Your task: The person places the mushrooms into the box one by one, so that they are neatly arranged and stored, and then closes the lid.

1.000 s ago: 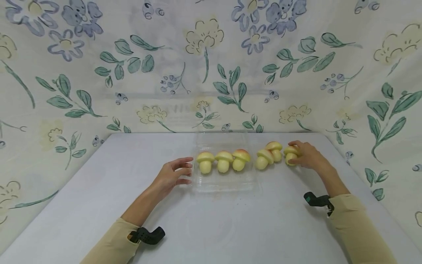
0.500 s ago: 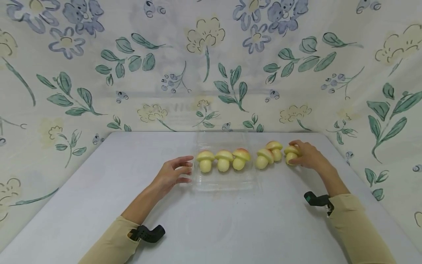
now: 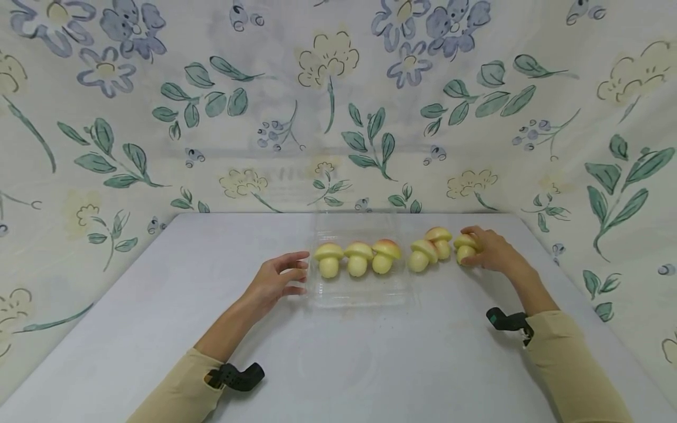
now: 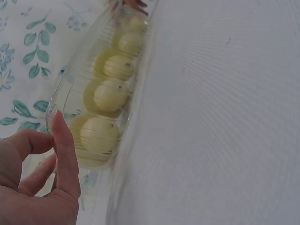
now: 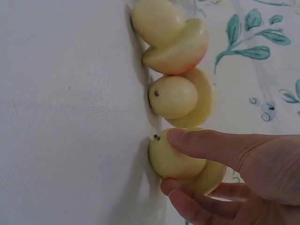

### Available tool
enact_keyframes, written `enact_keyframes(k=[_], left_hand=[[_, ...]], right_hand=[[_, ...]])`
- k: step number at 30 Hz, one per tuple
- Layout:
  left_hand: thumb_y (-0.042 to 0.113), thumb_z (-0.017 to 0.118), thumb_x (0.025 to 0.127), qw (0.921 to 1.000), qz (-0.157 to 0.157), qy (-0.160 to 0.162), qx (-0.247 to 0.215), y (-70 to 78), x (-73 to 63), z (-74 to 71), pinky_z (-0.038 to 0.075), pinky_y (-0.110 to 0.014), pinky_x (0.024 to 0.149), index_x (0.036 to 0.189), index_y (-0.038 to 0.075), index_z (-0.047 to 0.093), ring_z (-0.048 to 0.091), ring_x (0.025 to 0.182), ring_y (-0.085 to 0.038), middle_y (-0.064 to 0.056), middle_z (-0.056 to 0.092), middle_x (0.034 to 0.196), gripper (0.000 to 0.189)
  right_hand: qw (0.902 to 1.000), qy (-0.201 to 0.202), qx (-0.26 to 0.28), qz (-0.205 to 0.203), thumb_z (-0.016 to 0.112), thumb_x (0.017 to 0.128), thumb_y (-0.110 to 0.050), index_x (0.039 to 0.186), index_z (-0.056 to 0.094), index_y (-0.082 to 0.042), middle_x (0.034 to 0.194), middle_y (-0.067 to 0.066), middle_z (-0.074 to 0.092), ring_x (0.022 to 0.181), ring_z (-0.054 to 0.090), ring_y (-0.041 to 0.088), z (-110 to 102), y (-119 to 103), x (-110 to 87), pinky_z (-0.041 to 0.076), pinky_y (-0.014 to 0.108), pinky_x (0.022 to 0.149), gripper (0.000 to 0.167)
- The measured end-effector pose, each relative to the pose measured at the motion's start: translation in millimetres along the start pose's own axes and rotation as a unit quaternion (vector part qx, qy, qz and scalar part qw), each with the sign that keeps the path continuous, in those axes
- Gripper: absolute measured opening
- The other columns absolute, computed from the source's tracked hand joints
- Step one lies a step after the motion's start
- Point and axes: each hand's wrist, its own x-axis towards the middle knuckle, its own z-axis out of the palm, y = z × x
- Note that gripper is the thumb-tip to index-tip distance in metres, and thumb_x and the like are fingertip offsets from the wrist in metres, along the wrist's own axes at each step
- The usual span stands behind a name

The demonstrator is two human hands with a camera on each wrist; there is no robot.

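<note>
Three pale yellow, mushroom-shaped fruits [image 3: 357,259] with rounded caps stand in a row in a clear plastic box [image 3: 365,298]. Beside the box's right end, two similar fruits [image 3: 421,256] lean together on the table. My right hand [image 3: 492,251] grips another mushroom-shaped fruit [image 5: 176,157] farther right, its thumb on the bulbous lower part and its fingers on the opposite side. At the box's left end my left hand [image 3: 275,279] has its fingers spread, with the fingertips [image 4: 58,124] right at the clear rim.
A white table [image 3: 338,364] lies under everything. Floral cloth [image 3: 338,117] hangs behind it and at both sides. The box's clear lid [image 3: 354,220] stands raised at the back. Dark wrist cameras [image 3: 240,376] project from both sleeves.
</note>
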Motion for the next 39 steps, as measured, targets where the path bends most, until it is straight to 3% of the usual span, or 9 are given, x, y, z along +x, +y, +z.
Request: enact_keyframes(k=[24,31,39], left_hand=[[0.007,0.059,0.096,1.0000,0.001,0.004,0.007,0.2,0.1,1.6,0.060,-0.025,0.074,0.142,0.007,0.049,0.058,0.092,-0.016,-0.011,0.052,0.120,0.047],[0.007,0.059,0.096,1.0000,0.004,0.001,0.008,-0.1,-0.3,2.0,0.061,-0.025,0.074,0.142,0.007,0.050,0.059,0.093,-0.016,-0.013,0.052,0.122,0.047],[0.007,0.059,0.096,1.0000,0.005,0.003,0.008,0.1,-0.5,2.6,0.061,-0.025,0.073,0.141,0.006,0.050,0.059,0.092,-0.015,-0.011,0.052,0.120,0.046]], right_hand=[[0.9997,-0.008,-0.018,-0.013,0.076,0.084,-0.018,0.145,0.036,-0.003,0.131,0.033,0.049,0.115,0.050,0.047,3.3,5.0,1.7,0.044,0.063,0.093,0.075],[0.9991,0.000,-0.020,-0.038,0.076,0.083,-0.017,0.143,0.038,-0.001,0.128,0.031,0.052,0.114,0.051,0.045,2.4,3.8,0.6,0.045,0.061,0.091,0.073],[0.9994,0.003,-0.019,-0.030,0.078,0.080,-0.022,0.140,0.042,0.000,0.121,0.029,0.056,0.104,0.054,0.039,0.5,1.7,-0.5,0.048,0.049,0.080,0.073]])
